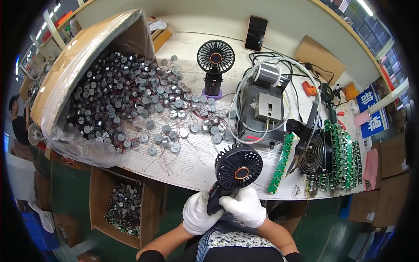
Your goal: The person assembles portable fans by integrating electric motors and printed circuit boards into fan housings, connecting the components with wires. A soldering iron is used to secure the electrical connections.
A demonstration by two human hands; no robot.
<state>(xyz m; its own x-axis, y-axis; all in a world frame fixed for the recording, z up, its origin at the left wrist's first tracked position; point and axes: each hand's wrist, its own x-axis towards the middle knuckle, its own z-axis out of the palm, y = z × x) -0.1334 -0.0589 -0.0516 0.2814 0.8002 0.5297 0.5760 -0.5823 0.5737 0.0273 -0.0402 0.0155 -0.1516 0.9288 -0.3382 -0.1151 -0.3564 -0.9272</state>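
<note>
A black handheld fan with an orange ring at its hub is held up before me at the table's front edge. My left hand, in a white glove, is closed round the fan's dark handle. Against the handle's other side, my right hand, also gloved in white, has its fingers closed. What the right fingertips press on is partly hidden. Farther back, a second black fan stands upright in a purple ring base.
Many small round motors with thin wires spill from a plastic-lined carton on the left. A grey machine with looped tubing stands right of centre, near green circuit boards. Below the table is a box of parts.
</note>
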